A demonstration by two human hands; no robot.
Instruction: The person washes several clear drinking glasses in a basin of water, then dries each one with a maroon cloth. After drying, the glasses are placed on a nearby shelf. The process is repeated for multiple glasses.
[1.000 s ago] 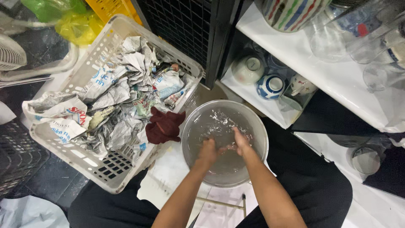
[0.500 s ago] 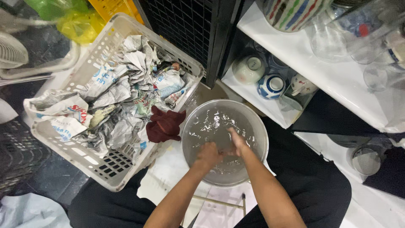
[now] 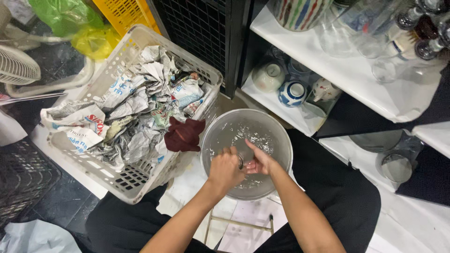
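Both hands have slid nearer in the water-filled metal basin (image 3: 276,140): left hand (image 3: 224,169) and right hand (image 3: 258,161) close together around a small glassy object (image 3: 241,162), beside the basket of crumpled newspaper (image 3: 133,175).

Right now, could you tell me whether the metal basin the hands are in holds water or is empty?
It holds water. The metal basin shows ripples and bright splashes inside, and the left hand and right hand are dipped in it.

Left hand (image 3: 226,169) and right hand (image 3: 259,161) meet, fingers apparently curled.
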